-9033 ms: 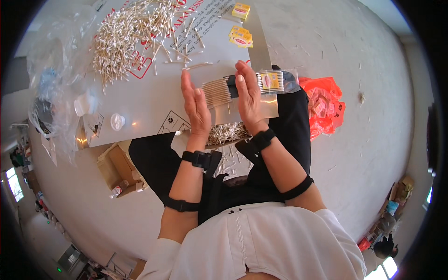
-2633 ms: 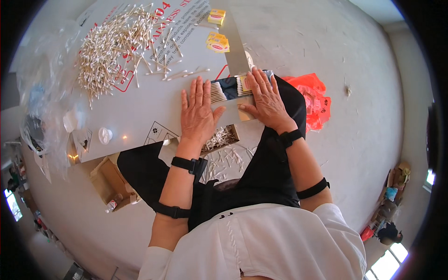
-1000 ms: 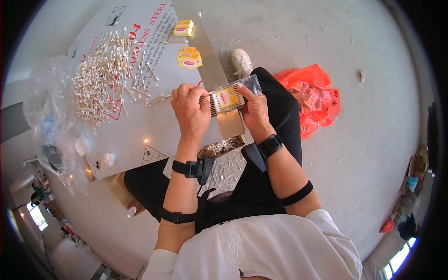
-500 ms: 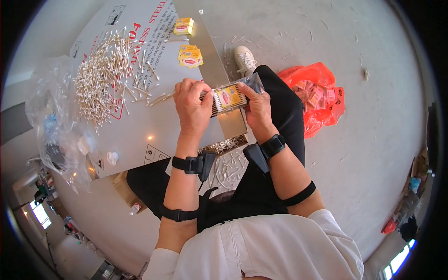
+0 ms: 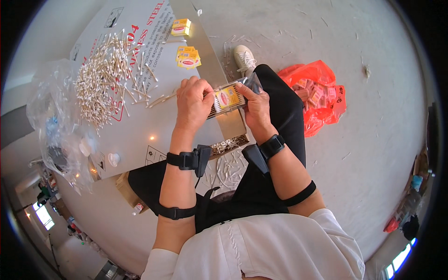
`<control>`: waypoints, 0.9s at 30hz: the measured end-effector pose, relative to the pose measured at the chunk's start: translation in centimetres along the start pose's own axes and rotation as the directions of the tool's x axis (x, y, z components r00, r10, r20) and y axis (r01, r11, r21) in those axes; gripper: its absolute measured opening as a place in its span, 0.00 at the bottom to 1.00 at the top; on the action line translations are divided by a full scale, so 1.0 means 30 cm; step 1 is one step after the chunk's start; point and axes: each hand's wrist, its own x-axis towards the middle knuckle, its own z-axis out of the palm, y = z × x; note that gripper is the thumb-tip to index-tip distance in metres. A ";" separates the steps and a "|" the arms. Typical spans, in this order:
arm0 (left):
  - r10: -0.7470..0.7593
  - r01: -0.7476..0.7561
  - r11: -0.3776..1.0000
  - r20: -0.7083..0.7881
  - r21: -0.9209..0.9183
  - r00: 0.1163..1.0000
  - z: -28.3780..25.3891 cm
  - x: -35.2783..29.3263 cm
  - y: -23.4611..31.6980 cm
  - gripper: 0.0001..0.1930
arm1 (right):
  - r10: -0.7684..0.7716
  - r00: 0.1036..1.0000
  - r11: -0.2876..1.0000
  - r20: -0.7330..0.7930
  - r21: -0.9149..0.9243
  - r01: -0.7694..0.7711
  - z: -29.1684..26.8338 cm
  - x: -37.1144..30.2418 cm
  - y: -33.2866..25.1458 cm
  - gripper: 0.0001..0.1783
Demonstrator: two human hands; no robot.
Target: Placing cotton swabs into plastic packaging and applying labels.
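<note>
A clear plastic pack of cotton swabs [image 5: 227, 97], with a yellow card over the row of swabs, is held between my two hands above the table's right edge. My right hand [image 5: 258, 106] grips its right end, thumb on top and fingers underneath. At the other end, my left hand [image 5: 192, 100] has its fingers bent and pinched against the pack's edge, next to the white swab tips. The left fingertips are partly hidden. Several yellow cards [image 5: 188, 57] lie on the table beyond my hands, and a stack of yellow cards [image 5: 181, 27] stands farther off.
A big heap of loose cotton swabs [image 5: 100, 81] covers the table's left part, beside a crumpled clear plastic bag [image 5: 49, 126]. Under the table edge, an open box [image 5: 228, 147] holds swabs. On the floor at right sits a red plastic bag [image 5: 326, 74] with pink packs; swabs are scattered around.
My left wrist has shifted slightly left, its fingers still at the pack's end. The pack and my right hand have hardly moved.
</note>
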 end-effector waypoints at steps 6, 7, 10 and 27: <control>-0.019 0.031 0.994 0.120 -0.103 0.993 -0.024 0.021 -0.028 0.05 | 0.000 1.000 1.000 0.009 -0.007 0.000 -0.002 -0.002 0.001 0.09; -0.007 0.022 0.993 0.129 -0.113 0.992 -0.029 0.023 -0.034 0.05 | -0.002 1.000 1.000 0.005 -0.017 0.002 -0.003 -0.002 0.001 0.09; 0.018 -0.002 0.993 0.138 -0.114 0.990 -0.042 0.021 -0.055 0.04 | -0.004 1.000 1.000 0.004 -0.019 0.004 -0.005 0.001 0.004 0.09; 0.130 -0.127 0.991 -0.086 0.037 0.988 -0.101 -0.020 0.002 0.09 | -0.003 1.000 0.999 -0.004 -0.038 0.003 -0.014 0.007 0.007 0.08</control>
